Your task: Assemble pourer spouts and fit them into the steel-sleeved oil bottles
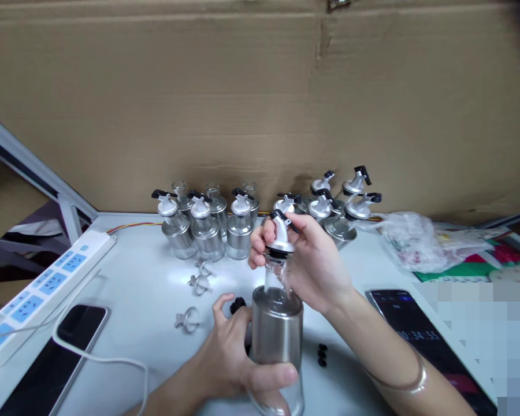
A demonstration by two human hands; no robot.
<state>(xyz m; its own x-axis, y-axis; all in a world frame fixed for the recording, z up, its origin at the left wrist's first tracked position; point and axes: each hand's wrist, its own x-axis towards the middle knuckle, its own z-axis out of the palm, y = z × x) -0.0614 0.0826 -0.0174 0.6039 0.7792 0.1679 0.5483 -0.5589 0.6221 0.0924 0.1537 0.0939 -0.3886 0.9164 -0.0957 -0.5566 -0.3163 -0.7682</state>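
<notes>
A glass bottle with a brushed-metal sleeve (277, 332) stands close in front of me, its clear neck upward. My left hand (231, 352) is wrapped round its lower body, thumb across the front. At the bottle's mouth, my right hand (318, 260) grips a silver pour spout (281, 236) with a black lever; whether it is fully seated I cannot tell. Left of the bottle lie several small metal pieces (188, 319), and a black part (237, 304) sits by my left fingers. Small black pieces (323, 355) lie to the bottle's right.
Behind, bottles with spouts (241, 228) and some uncapped ones (179, 190) stand along a cardboard wall (242, 104). A power strip (47, 289), a white cable (108, 359) and a phone (60, 358) are at left. Right are a stopwatch phone (420, 335) and a plastic bag (416, 240).
</notes>
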